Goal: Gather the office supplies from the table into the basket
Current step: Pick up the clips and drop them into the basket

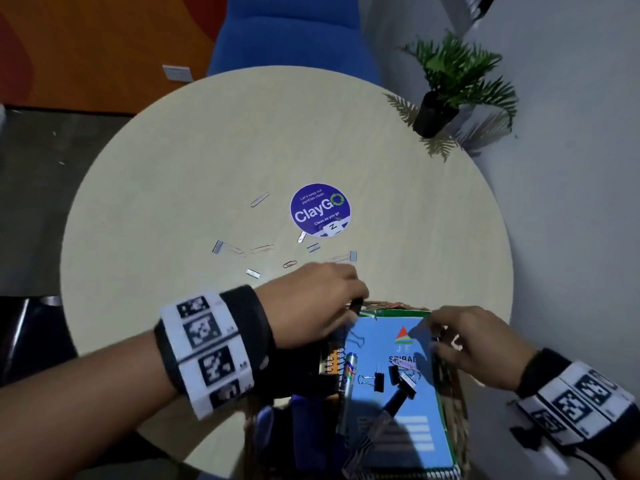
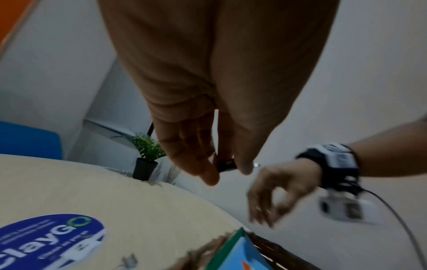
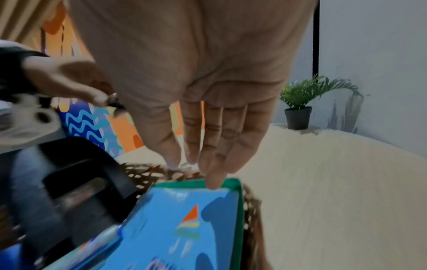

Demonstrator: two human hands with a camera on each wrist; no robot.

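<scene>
A wicker basket stands at the table's near edge and holds a blue notebook, black binder clips and a marker. My left hand hovers over the basket's far left corner and pinches a small black binder clip between thumb and fingers. My right hand hangs above the notebook's far edge with its fingers straight and pointing down, nothing plainly held. Loose paper clips and staple strips lie on the table beyond the hands.
The round beige table carries a purple ClayGo sticker at its middle and a small potted plant at the far right edge. A blue chair stands behind it. A black hole punch fills the basket's left side.
</scene>
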